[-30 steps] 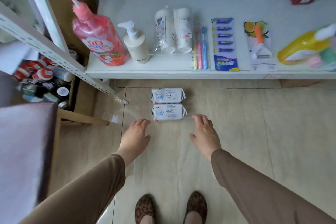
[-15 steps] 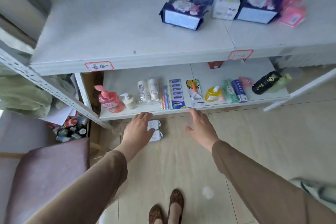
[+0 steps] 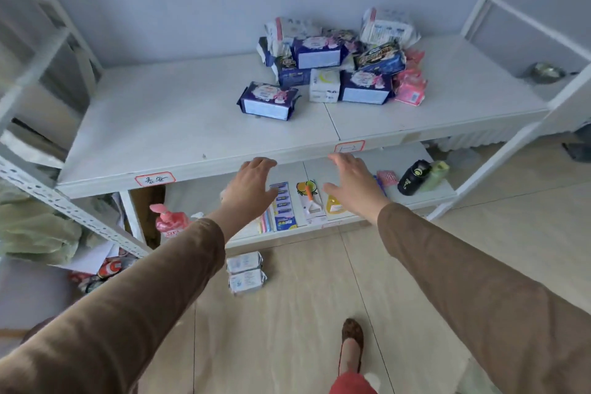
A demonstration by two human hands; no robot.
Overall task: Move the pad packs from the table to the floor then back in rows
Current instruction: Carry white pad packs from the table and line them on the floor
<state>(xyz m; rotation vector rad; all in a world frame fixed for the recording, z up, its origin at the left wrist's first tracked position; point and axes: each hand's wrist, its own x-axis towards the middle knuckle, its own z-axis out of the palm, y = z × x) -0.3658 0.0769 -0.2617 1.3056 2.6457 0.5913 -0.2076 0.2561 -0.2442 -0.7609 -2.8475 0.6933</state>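
Two white pad packs [image 3: 245,272] lie one behind the other on the tiled floor, just in front of the low shelf. A heap of several pad packs [image 3: 339,67], dark blue, white and pink, sits at the back right of the white table top [image 3: 179,125]. One dark blue pack [image 3: 268,101] lies apart at the heap's front left. My left hand [image 3: 249,189] and my right hand [image 3: 351,185] are raised side by side at the table's front edge, fingers spread and empty.
The low shelf [image 3: 425,198] under the table holds a pink pump bottle [image 3: 169,222], a battery card [image 3: 283,206], a peeler card, a yellow bottle and a black flask [image 3: 414,176]. White rack posts stand left and right. A chair sits at lower left.
I have straightened up from the floor. Both hands rose away from the two white packs to the table's front edge, and the heap on the table came into view.
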